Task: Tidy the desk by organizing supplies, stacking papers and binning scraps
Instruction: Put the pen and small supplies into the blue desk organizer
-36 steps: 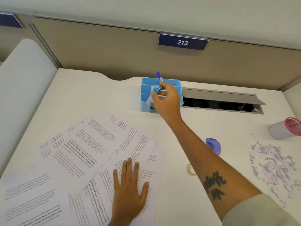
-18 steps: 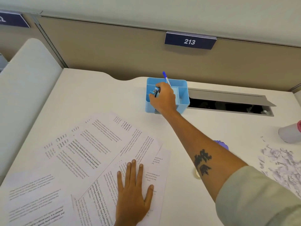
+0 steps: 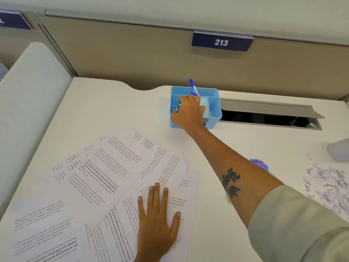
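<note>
A light blue desk organizer [image 3: 214, 103] stands at the back of the white desk with a blue-capped pen [image 3: 193, 86] upright in it. My right hand [image 3: 188, 114] reaches over its left compartment, fingers curled, pinching a small blue and metal item [image 3: 177, 108] just inside the rim. My left hand [image 3: 156, 224] lies flat with spread fingers on the loose printed papers [image 3: 94, 176], which are fanned across the front left of the desk.
A purple stapler-like object [image 3: 261, 164] peeks out behind my right forearm. Shredded paper scraps [image 3: 328, 184] lie at the right edge beside a tipped grey cup [image 3: 340, 150]. An open cable slot [image 3: 264, 118] runs right of the organizer. A panel wall backs the desk.
My right hand has dropped from above the organizer into its left compartment with the small blue item. My left hand has stayed flat on the papers.
</note>
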Tool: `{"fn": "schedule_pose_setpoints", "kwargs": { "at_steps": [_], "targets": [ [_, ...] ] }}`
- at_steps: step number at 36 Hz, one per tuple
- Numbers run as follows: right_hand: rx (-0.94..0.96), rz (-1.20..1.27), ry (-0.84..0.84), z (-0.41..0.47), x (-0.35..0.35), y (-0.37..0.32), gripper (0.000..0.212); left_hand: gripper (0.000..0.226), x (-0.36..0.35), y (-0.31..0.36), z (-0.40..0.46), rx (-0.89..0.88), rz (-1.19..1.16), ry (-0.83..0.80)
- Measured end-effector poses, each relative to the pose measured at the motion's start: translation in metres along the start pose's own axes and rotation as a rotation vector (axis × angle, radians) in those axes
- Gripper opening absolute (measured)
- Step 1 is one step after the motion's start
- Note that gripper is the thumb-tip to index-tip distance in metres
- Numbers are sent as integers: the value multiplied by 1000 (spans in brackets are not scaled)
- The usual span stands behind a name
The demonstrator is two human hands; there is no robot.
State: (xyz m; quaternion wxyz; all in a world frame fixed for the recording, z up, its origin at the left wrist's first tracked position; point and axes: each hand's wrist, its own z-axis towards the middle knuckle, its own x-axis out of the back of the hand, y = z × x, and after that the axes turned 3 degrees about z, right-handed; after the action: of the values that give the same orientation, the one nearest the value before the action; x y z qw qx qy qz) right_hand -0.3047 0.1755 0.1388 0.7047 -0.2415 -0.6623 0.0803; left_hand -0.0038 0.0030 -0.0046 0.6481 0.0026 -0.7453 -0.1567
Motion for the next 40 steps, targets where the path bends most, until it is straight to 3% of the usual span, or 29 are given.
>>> {"fn": "schedule_pose_setpoints", "kwargs": {
  "at_steps": [13, 26, 32, 40],
  "targets": [
    [-31, -18, -40, -2, -1, -4, 51, 88, 0, 0, 0, 4, -6, 0],
    [-19, 359, 211, -50, 20, 76, 37, 89, 4, -3, -3, -20, 37, 7],
    [-189, 257, 162, -84, 46, 154, 29, 90, 7, 1, -4, -36, 37, 27],
    [-427, -56, -93, -125, 78, 231, 37, 88, 9, 2, -6, -34, 44, 32]
  ]
}}
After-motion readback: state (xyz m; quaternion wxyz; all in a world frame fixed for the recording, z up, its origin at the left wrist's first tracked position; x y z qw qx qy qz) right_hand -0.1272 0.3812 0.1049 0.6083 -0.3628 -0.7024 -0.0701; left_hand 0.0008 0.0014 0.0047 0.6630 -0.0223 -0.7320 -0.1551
